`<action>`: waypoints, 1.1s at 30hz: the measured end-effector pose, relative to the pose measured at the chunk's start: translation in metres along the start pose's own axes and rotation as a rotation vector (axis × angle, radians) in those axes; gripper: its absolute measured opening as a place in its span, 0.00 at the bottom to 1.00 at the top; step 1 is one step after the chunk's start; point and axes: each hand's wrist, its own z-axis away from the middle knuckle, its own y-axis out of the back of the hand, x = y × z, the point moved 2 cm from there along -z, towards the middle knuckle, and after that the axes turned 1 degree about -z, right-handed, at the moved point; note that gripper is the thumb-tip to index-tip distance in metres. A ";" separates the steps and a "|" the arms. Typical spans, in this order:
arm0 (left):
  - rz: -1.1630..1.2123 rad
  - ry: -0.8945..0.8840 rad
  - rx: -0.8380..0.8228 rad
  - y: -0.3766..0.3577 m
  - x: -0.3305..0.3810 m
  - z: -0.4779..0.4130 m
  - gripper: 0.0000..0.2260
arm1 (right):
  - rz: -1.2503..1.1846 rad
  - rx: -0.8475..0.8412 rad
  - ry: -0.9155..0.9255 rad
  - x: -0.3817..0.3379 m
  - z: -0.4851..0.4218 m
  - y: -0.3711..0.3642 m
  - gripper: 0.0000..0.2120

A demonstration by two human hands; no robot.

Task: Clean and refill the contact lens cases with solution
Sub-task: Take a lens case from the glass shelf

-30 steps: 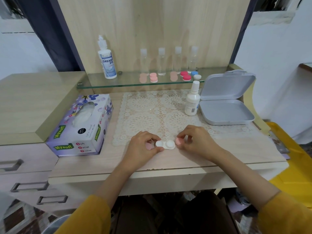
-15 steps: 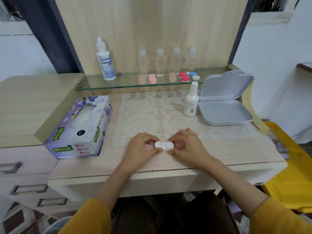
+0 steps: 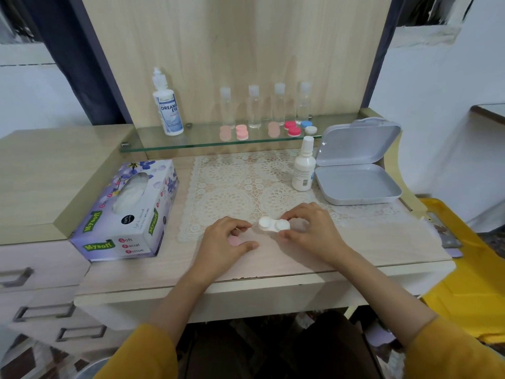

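Starting at the left, the tissue box stands well apart from the work. Next comes the left hand, its fingers curled round a pink cap that sits in the gap between thumb and forefinger. Whether the cap is lifted or rests on the desk I cannot tell. The fingertips point right at the case, near its left end but seemingly not touching, though blur leaves that gap uncertain. The white case lies at the front edge of the mat, its long axis running left to right, with one round well toward each hand. The right hand pinches the right well, forefinger behind and thumb in front, so this hand has hold of the case. By my judgement the left well is the left hand's to reach — a short move rightward along the case's axis. The bottle stands behind the right hand, well apart from it but nearer it than the left.
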 end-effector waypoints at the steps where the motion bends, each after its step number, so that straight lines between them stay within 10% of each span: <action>1: -0.004 0.015 -0.005 0.000 0.000 -0.001 0.14 | -0.011 0.009 -0.011 0.003 -0.001 0.005 0.09; 9: -0.226 -0.002 0.073 -0.016 0.022 -0.026 0.09 | 0.012 0.106 -0.102 0.025 -0.003 0.059 0.09; 17: -0.364 -0.138 -0.173 -0.068 0.036 -0.040 0.26 | 0.006 0.261 -0.242 0.063 -0.020 0.110 0.07; 33: -0.230 -0.125 -0.137 -0.071 0.025 -0.038 0.37 | 0.368 0.307 -0.072 0.090 -0.052 0.109 0.10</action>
